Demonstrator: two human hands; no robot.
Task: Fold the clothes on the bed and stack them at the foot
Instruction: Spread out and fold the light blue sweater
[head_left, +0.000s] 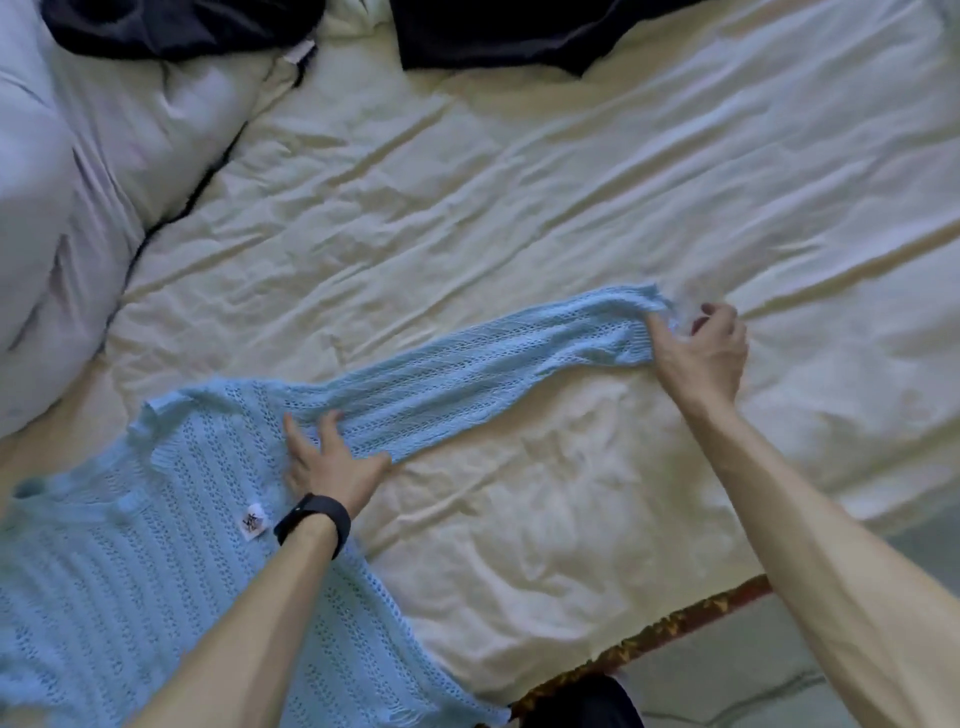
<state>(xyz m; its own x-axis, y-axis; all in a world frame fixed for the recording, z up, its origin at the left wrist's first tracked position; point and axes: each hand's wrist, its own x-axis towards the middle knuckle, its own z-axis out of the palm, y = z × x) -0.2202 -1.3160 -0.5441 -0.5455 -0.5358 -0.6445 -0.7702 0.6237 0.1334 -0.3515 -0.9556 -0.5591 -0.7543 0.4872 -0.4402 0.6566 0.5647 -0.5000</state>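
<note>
Head view: left hand (332, 462) presses flat, fingers spread, on sweater (130, 571) beside the shoulder; right hand (701, 353) pinches sleeve cuff (623, 338). Knit judged light, limp, stretchy: grip at cuff and hem.

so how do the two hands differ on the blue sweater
The left hand lies flat, fingers spread, pressing the sweater near its shoulder; the right hand pinches the sleeve end in a curled grip. The left wrist wears a black band; the right wrist is bare. Both touch the sweater.
</note>
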